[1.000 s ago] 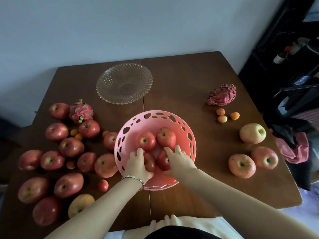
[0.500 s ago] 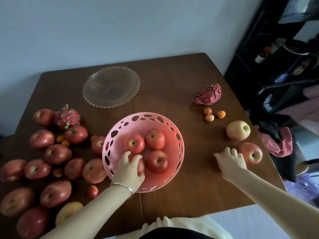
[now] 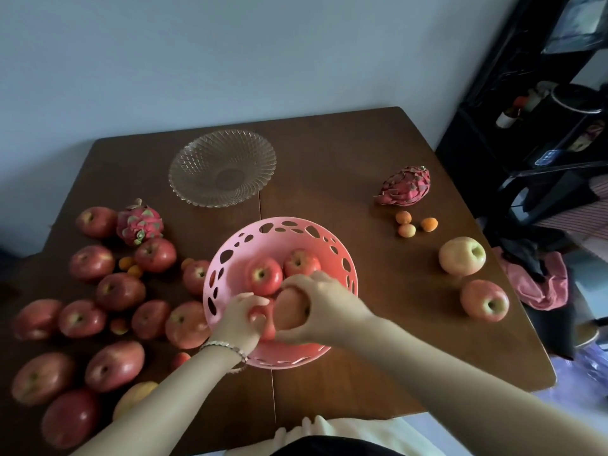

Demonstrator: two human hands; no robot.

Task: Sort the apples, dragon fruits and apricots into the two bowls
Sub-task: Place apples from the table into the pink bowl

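Note:
The pink perforated bowl (image 3: pixel 279 230) stands mid-table with two red apples (image 3: pixel 263 274) showing at its back. My right hand (image 3: pixel 324 307) holds a pale red apple (image 3: pixel 289 309) low over the bowl's front. Touching it, my left hand (image 3: pixel 238 320) curls around another red apple (image 3: pixel 265 320) lying inside the bowl. An empty glass bowl (image 3: pixel 222 167) sits behind. One dragon fruit (image 3: pixel 139 222) lies left, another dragon fruit (image 3: pixel 406 185) right. Three apricots (image 3: pixel 407 230) rest near the right one. Several apples (image 3: pixel 120 291) and small apricots (image 3: pixel 126 263) cover the left side.
Two apples remain on the right: a yellowish apple (image 3: pixel 462 255) and a red apple (image 3: pixel 484 300). Beyond the table's right edge stand a black shelf (image 3: pixel 543 133) and a chair with pink cloth (image 3: pixel 539 284). A wall runs behind the table.
My right hand reached to the table's right side, took one of the three apples there and brought it back over the pink bowl. My left hand stayed on its apple in the bowl.

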